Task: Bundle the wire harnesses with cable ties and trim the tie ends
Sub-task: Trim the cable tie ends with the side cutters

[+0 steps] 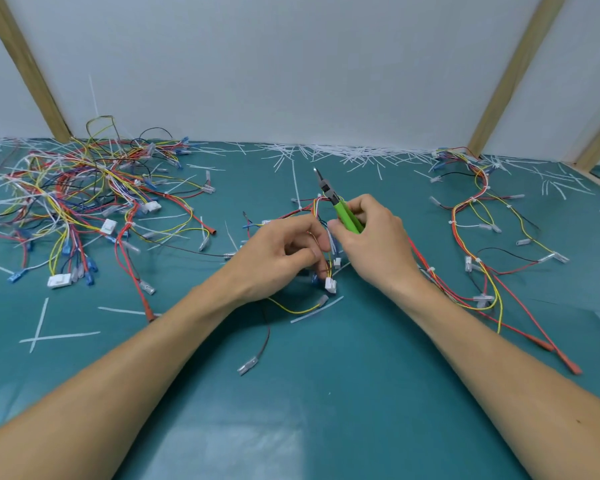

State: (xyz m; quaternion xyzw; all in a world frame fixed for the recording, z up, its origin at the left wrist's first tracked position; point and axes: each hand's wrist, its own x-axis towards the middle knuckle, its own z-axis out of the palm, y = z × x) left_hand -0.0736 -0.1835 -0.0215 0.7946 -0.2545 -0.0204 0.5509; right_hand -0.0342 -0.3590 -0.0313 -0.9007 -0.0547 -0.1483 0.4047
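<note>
Your right hand point(371, 240) grips the green cutters point(343, 213) mid-frame, tip pointing up. Your left hand point(278, 258) has its fingers point(317, 252) pinched on the wire harness point(329, 271) just beside it, over the desk point(291, 410).

Matt teal mat on the bench point(326, 410); cutters point(340, 206) with glossy green plastic handles, dark metal tip; bare wood posts point(25, 64).

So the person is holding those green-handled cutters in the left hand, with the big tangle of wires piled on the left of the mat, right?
Not quite: the head view shows the green-handled cutters in the right hand, not the left. The left hand holds the wires being bundled. The big tangle of wires is indeed on the left of the mat.
</note>
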